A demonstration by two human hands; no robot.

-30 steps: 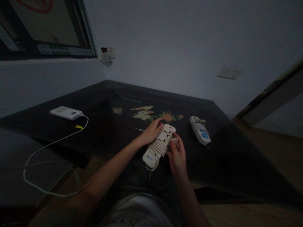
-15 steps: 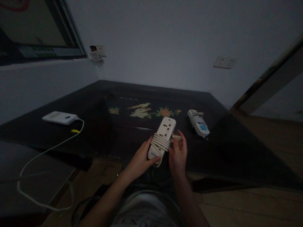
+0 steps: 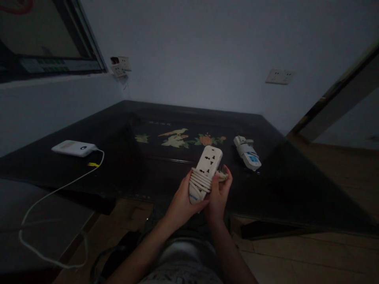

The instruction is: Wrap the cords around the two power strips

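A white power strip [image 3: 209, 159] is held up over the near edge of the dark table, tilted, its sockets facing me. Its own cord [image 3: 200, 180] is wound several times around the lower half. My left hand [image 3: 182, 201] grips the lower end, thumb across the front below the coils. At the right side of the strip, the fingers of my right hand [image 3: 218, 195] close on the plug [image 3: 221, 176] at the cord's end. A second power strip [image 3: 248, 154], with blue sockets and its cord wrapped around it, lies on the table to the right.
The black table [image 3: 296, 189] carries a painted bird and flower design [image 3: 176, 139]. At its left lies a white power bank [image 3: 74, 148] with a white cable [image 3: 38, 201] hanging over the edge. Wall sockets [image 3: 280, 76] and a corner socket group [image 3: 120, 66] sit above.
My left hand has slid from the strip's upper left side down to its lower end. The strip has been raised and tilted toward me. My right hand has stayed at the plug.
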